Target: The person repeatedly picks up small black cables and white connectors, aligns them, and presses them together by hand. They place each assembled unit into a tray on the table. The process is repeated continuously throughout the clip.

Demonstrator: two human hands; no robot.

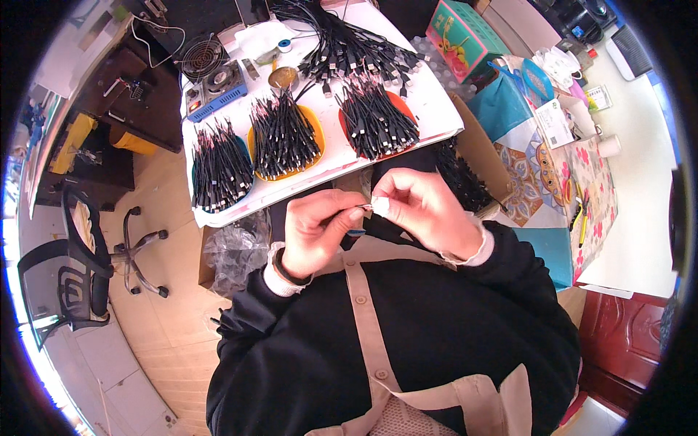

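Observation:
Close to my chest, in front of the table's near edge, my left hand (320, 227) and my right hand (429, 212) meet fingertip to fingertip. Thumb and forefinger are pinched on each. Between them shows a thin wire end (368, 207), pale and reddish; the rest of it is hidden by the fingers. Part of a small blue thing (355, 232) peeks out under my left hand. Beyond my hands stand bundles of short black cables with metal plugs, in a teal tray (251, 190), a yellow tray (318, 138) and a red tray (407, 107).
A white table (320, 174) carries the trays, a loose heap of black cables (349, 43), a blue fan unit (218, 91) and a solder spool (284, 46). More black cables fill a cardboard box (483, 149) at right. An office chair (73, 269) stands left.

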